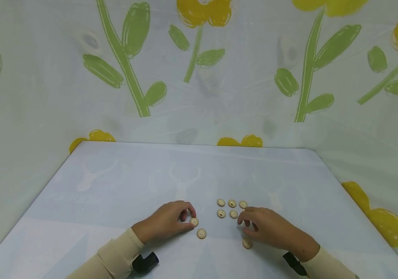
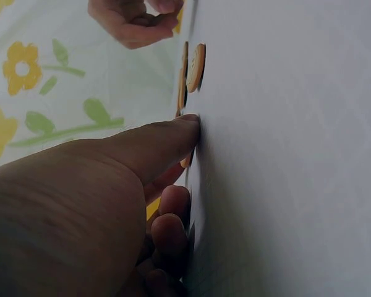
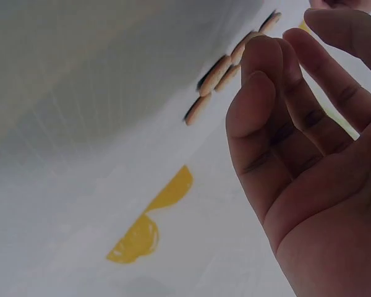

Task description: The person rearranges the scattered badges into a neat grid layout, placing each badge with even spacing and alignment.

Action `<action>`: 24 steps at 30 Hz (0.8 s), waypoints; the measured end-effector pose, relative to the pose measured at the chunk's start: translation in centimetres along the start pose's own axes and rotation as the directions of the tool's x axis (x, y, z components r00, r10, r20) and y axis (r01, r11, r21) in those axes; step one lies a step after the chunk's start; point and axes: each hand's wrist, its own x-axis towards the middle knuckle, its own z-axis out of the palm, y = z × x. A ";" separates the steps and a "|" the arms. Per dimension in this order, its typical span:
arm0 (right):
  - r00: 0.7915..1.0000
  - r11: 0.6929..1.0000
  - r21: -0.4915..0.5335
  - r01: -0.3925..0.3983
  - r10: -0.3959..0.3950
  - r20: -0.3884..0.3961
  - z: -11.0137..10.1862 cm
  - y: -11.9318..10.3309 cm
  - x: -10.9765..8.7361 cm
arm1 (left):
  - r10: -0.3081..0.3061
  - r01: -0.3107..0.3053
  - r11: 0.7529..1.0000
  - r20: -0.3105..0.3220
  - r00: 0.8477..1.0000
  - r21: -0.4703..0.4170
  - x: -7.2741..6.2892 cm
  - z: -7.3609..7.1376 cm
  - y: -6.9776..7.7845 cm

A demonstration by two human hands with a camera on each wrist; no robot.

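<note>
My left hand (image 1: 167,221) pinches a small round wooden button (image 1: 194,221) by its edges, between thumb and index finger, at the table surface. Just in front of it lies another wooden button (image 1: 201,233). My right hand (image 1: 263,228) hovers with loosely bent fingers; in the right wrist view the fingers (image 3: 253,111) show nothing between them. Close by the right fingertips is a group of buttons (image 1: 233,214) in two rows. Below the right thumb lies a single button (image 1: 247,243). In the left wrist view, the left thumb (image 2: 167,139) mostly covers the pinched button.
The pale table (image 1: 115,186) has faint deer-head prints. A white curtain (image 1: 240,77) with green stems and yellow flowers hangs around its back and sides. Black wrist straps (image 1: 145,263) show below the sleeves.
</note>
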 end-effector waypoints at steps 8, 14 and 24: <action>1.000 0.999 0.035 0.017 -0.018 0.021 0.4 0.2 -0.7 | -0.002 0.002 1.000 -0.004 1.000 -0.001 0.0 -0.1 0.3; 0.999 0.999 0.048 0.009 -0.011 0.040 0.4 0.3 -1.2 | -0.003 0.003 1.000 -0.003 1.000 0.010 0.1 -0.1 0.3; 1.000 0.997 0.075 0.005 -0.007 0.031 0.9 0.4 -1.9 | -0.001 0.001 1.000 -0.007 1.000 0.021 0.1 0.1 0.2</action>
